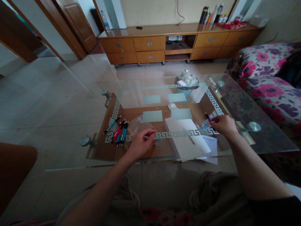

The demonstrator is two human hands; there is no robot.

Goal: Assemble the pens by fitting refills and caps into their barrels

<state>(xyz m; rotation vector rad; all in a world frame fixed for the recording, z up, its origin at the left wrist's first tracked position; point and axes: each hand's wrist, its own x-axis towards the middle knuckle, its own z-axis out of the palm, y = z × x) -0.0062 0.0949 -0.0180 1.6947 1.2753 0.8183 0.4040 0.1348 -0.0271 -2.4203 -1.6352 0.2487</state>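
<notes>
My right hand (224, 125) pinches a red and black pen (208, 117) above the right side of the glass table (65, 168). My left hand (142, 142) is over the table's near middle, its fingers curled and the thumb close to the index finger. Whatever lies between those fingertips, if anything, is too small to make out. Just right of them is a small clear container (158, 144) with a blue bit at its top. Several pens (120, 132) in red, blue and black lie in a loose pile left of my left hand. White paper (185, 138) lies between my hands, with a dark slim object (191, 139) on it.
A clear plastic bag (138, 124) lies behind my left hand, and blue-tinted clear plastic (205, 125) is beside my right. A filled waste basket (187, 83) stands past the table. Farther back is a wooden cabinet (148, 43). A flowered sofa (268, 78) borders the right.
</notes>
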